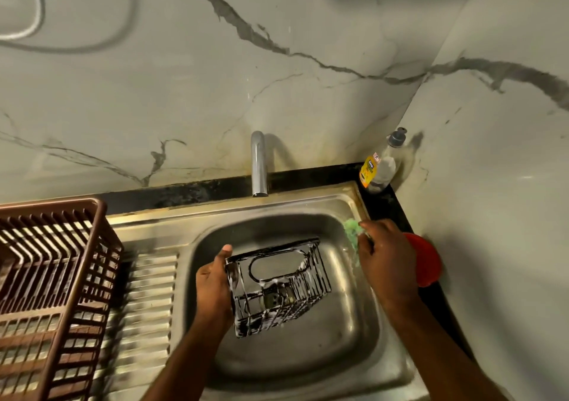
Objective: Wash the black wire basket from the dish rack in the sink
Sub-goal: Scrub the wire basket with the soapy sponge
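Left hand (212, 286) grips the soapy basket (277, 286) one-handed over the sink (354, 354); it could slip. Right hand (385, 256), at three o'clock, clutches the sponge (352, 229).

The left hand (214, 289) curls its fingers in a grip, thumb up. The right hand (385, 256), farther right, pinches with bent fingers.

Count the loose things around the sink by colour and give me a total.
Black: 1, the wire basket
Green: 1, the scrubber
Red: 1, the round thing behind the right wrist
Brown: 1, the dish rack
Clear with yellow label: 1, the soap bottle
Total: 5
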Available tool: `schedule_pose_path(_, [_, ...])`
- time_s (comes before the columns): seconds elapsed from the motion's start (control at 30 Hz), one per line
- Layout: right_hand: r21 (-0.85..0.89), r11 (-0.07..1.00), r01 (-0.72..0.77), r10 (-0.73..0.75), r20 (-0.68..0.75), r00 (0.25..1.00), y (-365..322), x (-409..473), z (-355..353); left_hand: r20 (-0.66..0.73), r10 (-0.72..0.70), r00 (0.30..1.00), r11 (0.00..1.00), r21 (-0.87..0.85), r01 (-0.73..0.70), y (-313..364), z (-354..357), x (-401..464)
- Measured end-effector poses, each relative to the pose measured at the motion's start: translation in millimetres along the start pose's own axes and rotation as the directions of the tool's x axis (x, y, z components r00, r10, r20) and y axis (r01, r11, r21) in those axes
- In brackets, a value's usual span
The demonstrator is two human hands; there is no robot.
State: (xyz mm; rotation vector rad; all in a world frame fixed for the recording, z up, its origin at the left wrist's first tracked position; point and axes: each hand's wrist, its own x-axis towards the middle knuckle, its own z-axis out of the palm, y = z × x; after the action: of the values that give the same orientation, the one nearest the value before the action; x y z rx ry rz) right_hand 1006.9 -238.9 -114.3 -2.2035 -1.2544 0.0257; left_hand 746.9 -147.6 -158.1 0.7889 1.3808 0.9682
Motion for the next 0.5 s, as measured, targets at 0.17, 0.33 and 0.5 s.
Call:
schedule_pose_path(0.17, [0.132, 0.982, 0.137, -0.142, 0.027, 0.99, -46.9, -31.4, -6.6, -0.014, -0.019, 1.0, 0.994, -0.104, 0.018, -4.0, 6.4, -3.2])
schedule_pose_path(0.33, [0.316, 0.851, 0.419, -0.49, 0.195, 0.849, -112.3, -82.5, 4.5, 0.004, -0.018, 1.0, 0.996, -0.083, 0.018, -11.4, 0.2, -6.9])
schedule_pose_path(0.5, [0.62, 0.785, -0.01, -0.316, 0.415, 0.853, -128.0, -86.5, -1.9, 0.036, 0.039, 0.999, 0.999, -0.016, -0.039, -32.2, -13.9, -3.1])
